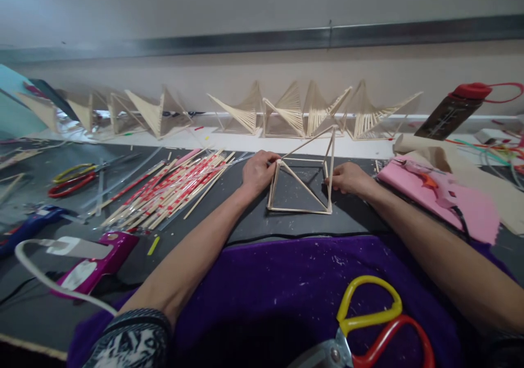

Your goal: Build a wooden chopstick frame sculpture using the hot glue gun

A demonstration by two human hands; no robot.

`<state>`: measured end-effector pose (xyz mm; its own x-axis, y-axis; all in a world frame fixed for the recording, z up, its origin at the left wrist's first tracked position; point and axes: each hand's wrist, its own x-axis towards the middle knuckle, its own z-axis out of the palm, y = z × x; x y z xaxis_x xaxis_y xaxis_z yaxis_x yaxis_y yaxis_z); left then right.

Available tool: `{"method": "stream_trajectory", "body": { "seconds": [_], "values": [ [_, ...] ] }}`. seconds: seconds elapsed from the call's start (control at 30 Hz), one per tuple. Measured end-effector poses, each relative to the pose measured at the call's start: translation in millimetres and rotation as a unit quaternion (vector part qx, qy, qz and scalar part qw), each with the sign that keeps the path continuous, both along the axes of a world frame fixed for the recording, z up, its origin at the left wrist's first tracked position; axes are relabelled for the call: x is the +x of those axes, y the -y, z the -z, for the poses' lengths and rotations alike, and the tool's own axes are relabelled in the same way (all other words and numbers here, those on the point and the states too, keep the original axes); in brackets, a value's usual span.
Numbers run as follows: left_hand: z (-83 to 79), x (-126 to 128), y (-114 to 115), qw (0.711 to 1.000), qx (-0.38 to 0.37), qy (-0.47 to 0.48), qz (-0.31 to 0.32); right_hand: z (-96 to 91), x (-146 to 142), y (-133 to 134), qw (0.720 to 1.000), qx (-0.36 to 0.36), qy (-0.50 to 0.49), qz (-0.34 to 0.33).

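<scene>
A frame of thin wooden sticks (301, 211) stands on the dark tabletop in front of me, with a square base and slanted sticks rising to a tall corner at the right. My left hand (261, 170) pinches it at its upper left corner, fingers closed. On the other side, my right hand (347, 179) has its fingertips closed on the frame's right side, low down. Those fingertips are partly hidden behind the sticks. Left of my left hand lies a pile of wooden sticks (176, 185) with red-marked plastic wrapping.
Several finished stick models (241, 111) line the white ledge. Scissors (368, 324) lie on purple cloth (278, 280) nearest me. A pink glue gun (438, 185) rests on pink material at right, near a tilted bottle (452, 111). A magenta power strip (98, 264), blue glue gun (36, 223) and more scissors (73, 182) occupy the left.
</scene>
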<state>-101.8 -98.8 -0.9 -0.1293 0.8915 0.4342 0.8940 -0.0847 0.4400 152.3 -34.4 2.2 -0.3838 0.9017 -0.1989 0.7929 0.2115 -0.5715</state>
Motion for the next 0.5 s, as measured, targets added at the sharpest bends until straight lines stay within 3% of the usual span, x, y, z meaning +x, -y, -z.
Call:
{"method": "stream_trajectory", "body": {
  "seconds": [0.2,0.3,0.5],
  "values": [
    [0.8,2.9,1.2,0.997,0.017,0.078,0.011,12.3,4.8,-5.0,0.998,0.001,-0.057,0.020],
    [0.8,5.6,2.4,0.993,-0.009,0.115,0.002,12.8,6.3,-6.9,0.998,0.017,-0.046,0.033],
    [1.5,1.6,9.0,0.986,-0.069,0.146,0.047,6.5,7.1,-3.0,0.998,0.042,-0.007,0.038]
  ]
}}
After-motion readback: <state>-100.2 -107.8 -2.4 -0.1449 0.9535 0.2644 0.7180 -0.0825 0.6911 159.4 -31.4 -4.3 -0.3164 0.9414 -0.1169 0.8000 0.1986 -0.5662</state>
